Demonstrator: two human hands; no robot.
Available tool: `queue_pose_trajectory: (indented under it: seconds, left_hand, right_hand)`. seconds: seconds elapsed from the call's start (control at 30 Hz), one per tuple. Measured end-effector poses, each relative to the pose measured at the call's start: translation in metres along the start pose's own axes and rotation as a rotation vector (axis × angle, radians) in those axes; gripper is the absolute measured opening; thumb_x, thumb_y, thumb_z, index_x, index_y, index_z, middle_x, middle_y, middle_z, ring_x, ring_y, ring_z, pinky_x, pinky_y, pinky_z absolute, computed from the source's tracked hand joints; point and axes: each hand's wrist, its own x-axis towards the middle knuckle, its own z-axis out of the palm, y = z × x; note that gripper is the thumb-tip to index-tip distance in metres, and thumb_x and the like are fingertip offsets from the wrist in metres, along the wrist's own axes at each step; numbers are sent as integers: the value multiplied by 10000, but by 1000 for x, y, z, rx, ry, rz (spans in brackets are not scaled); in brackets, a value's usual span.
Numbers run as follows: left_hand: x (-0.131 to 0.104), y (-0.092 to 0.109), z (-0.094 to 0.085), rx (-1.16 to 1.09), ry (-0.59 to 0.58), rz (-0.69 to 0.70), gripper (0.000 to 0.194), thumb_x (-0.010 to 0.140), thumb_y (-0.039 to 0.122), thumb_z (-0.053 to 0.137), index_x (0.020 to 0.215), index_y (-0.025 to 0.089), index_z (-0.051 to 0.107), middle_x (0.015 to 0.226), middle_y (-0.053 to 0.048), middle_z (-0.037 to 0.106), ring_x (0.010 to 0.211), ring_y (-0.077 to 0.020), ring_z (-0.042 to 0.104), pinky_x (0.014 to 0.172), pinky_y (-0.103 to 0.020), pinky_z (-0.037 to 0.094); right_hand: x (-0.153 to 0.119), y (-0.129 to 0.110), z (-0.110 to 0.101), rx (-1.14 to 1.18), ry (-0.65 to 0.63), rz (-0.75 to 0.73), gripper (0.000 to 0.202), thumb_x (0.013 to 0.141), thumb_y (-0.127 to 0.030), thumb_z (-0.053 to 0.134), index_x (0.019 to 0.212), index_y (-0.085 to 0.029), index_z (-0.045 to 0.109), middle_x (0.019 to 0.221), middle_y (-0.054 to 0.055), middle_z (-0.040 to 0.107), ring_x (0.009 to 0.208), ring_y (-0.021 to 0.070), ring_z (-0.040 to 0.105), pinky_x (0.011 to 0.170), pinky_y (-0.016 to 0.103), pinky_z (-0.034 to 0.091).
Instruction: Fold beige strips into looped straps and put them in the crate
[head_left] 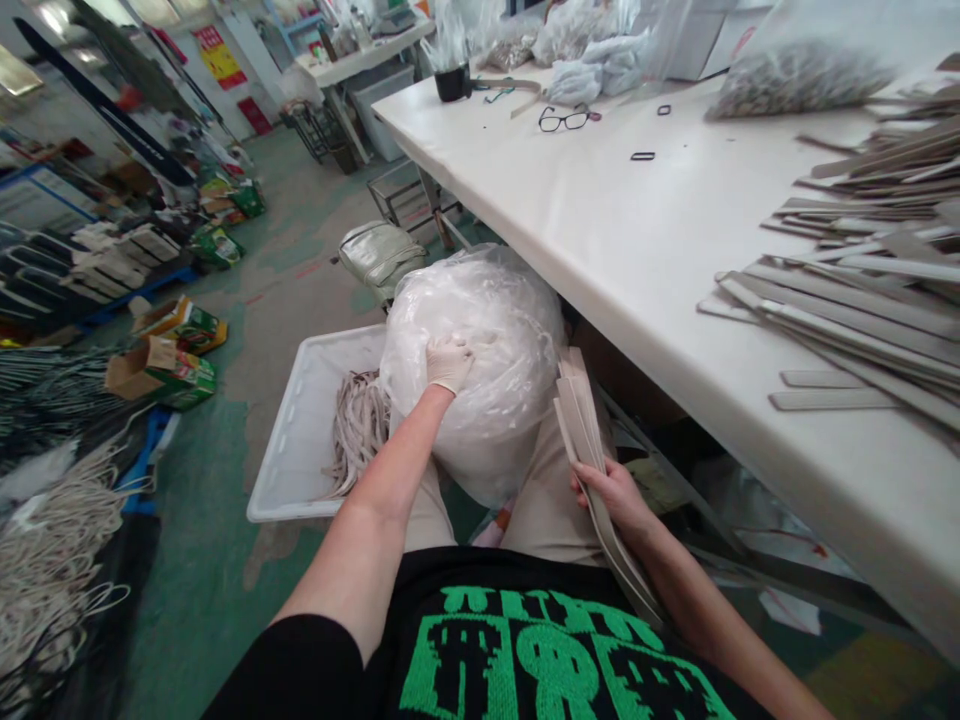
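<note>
Right hand (619,495) closed round beige flat straps (583,415), ends jutting beyond the grip | gloved left hand (450,363) on the clear plastic bag (499,305), left of that grip; can't tell if pinching | straps look light, springy, apt to fan; best held mid-bundle

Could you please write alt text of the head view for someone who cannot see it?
A gloved left hand touches a large translucent plastic bag, while the right hand holds a bundle of flat beige strips. A white tub of beige strands stands at left; at right, a white table bears more strips.
</note>
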Motion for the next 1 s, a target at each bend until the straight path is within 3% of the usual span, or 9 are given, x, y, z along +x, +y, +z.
queue_pose_trajectory:
  seconds: [0.13, 0.3, 0.43, 0.57, 0.7, 0.8, 0.9, 1.0]
  left_hand:
    - [-19, 1, -24, 33, 138, 4, 133, 827, 149, 670, 753, 236, 739, 1143, -54, 749, 1274, -281, 569, 1198, -565, 227]
    - [-85, 17, -66, -232, 308, 79, 81, 871, 267, 671, 830, 222, 724, 1061, -59, 750, 1059, -212, 666, 1024, -410, 476]
    - [-150, 32, -78, -265, 292, 205, 82, 887, 303, 682, 859, 243, 731, 1033, -50, 741, 1057, -217, 661, 1005, -421, 485]
    - [-196, 34, -77, -102, 163, 311, 142, 905, 257, 653, 966, 319, 765, 1082, -24, 750, 1178, -240, 626, 1092, -498, 408]
    - [-215, 25, -77, 59, 107, 362, 245, 917, 249, 637, 1074, 400, 750, 1147, 7, 750, 1266, -245, 589, 1169, -526, 292]
    - [-219, 21, -79, 99, 93, 393, 295, 919, 253, 636, 1139, 430, 725, 1192, 14, 740, 1293, -245, 574, 1180, -524, 272]
    - [-219, 22, -79, 64, 105, 371, 255, 916, 266, 639, 1096, 413, 745, 1180, 5, 745, 1287, -253, 578, 1173, -526, 288]
    - [-222, 26, -76, 19, 158, 330, 224, 925, 277, 629, 1073, 385, 760, 1141, -7, 756, 1261, -248, 593, 1164, -521, 311]
  right_hand:
    - [2, 2, -4, 9, -4, -2, 399, 658, -534, 785, 688, -183, 600, 634, 34, 631, 441, 119, 504, 429, 260, 357]
    - [-3, -5, -5, 27, -76, 13, 381, 677, -533, 766, 689, -172, 644, 576, 31, 604, 455, 123, 471, 450, 270, 345]
    - [-6, -16, 8, 20, -216, 25, 419, 728, -544, 719, 801, -132, 741, 457, -2, 521, 439, 123, 418, 460, 275, 307]
    - [-8, -34, 29, 22, -344, 9, 403, 721, -496, 735, 872, -122, 754, 463, -4, 550, 452, 127, 412, 489, 287, 335]
    - [-18, -64, 39, 43, -336, -86, 337, 719, -439, 744, 882, -145, 730, 783, 83, 749, 476, 105, 445, 480, 283, 356]
    - [-25, -78, 44, 53, -358, -134, 328, 722, -408, 752, 934, -159, 722, 1073, 125, 769, 489, 89, 480, 469, 268, 394]
    - [-21, -73, 59, 68, -375, -62, 356, 712, -349, 774, 1011, -167, 708, 1178, 124, 750, 487, 76, 509, 443, 238, 411]
    - [-6, -57, 79, 108, -411, 64, 354, 683, -296, 781, 1000, -155, 713, 1139, 118, 761, 471, 65, 506, 406, 217, 407]
